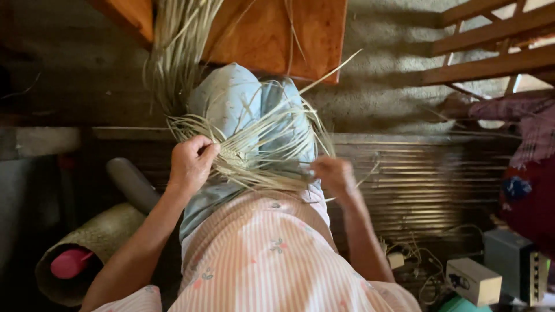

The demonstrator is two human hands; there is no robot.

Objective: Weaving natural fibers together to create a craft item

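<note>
A bundle of pale straw strips (260, 147) lies fanned across my lap, over my light blue trousers (231, 95). My left hand (191, 162) is closed on the left end of the strips, pinching several of them. My right hand (334, 176) grips the strips at their right side, fingers curled around thin strands. More long strips (173, 52) hang down from above toward my knee. The woven middle of the bundle is partly hidden by loose strands.
An orange wooden board (272, 34) sits beyond my knees. A rolled woven mat (95, 245) with a pink object (68, 263) inside lies at lower left. Wooden slats (491, 46) stand at upper right, small boxes (474, 280) and cables at lower right, patterned cloth (529, 173) at right.
</note>
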